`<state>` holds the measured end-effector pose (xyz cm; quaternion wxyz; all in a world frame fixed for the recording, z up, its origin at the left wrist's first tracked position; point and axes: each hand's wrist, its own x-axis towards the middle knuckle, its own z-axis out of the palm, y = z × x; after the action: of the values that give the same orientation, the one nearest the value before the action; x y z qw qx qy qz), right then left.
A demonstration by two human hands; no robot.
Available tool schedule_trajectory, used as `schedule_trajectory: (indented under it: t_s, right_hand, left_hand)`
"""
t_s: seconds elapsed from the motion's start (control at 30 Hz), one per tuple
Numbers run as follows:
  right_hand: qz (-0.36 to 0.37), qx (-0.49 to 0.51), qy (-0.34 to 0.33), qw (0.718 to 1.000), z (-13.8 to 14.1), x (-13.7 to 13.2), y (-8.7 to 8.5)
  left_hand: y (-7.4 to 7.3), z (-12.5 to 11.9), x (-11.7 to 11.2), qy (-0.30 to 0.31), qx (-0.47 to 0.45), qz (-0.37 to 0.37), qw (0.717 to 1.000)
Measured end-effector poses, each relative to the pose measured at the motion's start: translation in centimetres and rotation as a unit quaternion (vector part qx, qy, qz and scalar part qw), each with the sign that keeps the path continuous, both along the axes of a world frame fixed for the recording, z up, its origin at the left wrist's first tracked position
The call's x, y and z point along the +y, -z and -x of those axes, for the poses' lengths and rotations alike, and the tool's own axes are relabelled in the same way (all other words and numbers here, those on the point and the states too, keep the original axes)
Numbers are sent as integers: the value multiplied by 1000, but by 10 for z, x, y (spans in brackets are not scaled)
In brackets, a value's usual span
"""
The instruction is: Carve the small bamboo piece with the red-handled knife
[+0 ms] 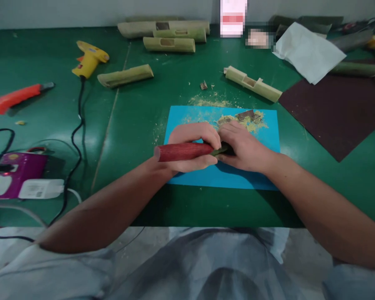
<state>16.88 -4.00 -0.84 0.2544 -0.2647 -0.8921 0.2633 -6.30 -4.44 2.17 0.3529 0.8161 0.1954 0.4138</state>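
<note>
My left hand (192, 146) is wrapped round a red wooden handle (175, 152) that lies level and points left. My right hand (242, 148) is closed over the tool's other end, where a small dark green piece (221, 150) shows between my two hands. What my right hand grips is mostly hidden by its fingers. Both hands rest over a blue mat (225, 175) on the green table (137, 125). A heap of yellowish shavings (243, 121) with a small dark chip lies on the mat just beyond my knuckles.
Several cut bamboo tubes (168, 43) lie at the back, another tube (253, 84) beyond the mat, one (125, 76) to the left. A yellow glue gun (89, 61), a red utility knife (17, 96), a purple device (17, 173) with cables lie left; dark sandpaper (337, 112) and white paper (309, 52) right.
</note>
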Motion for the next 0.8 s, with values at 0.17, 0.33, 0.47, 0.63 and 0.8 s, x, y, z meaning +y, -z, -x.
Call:
schedule_trajectory:
  t_s: [0.17,0.33,0.47,0.63,0.8]
  right_hand:
    - [6,-6,2,1000,1,0,-2]
    - [16,-1,1,1000,0,-1,-2]
    - [13,-6,3,1000,-1,-2,-3]
    - [11,-8,6,1000,-1,-2,-3]
    - [17,-15,7,1000,-1,-2,-3]
  left_hand:
    - [2,-5,-3,-49,-3,-29,998]
    - [4,-5,-5,-74,-36,-66,994]
    - [6,-3,-5,-71,-75,-93,990]
    - [15,-3,-9,-124,-108,-93,982]
    - [11,-2,-14,-145,-66,-44,986]
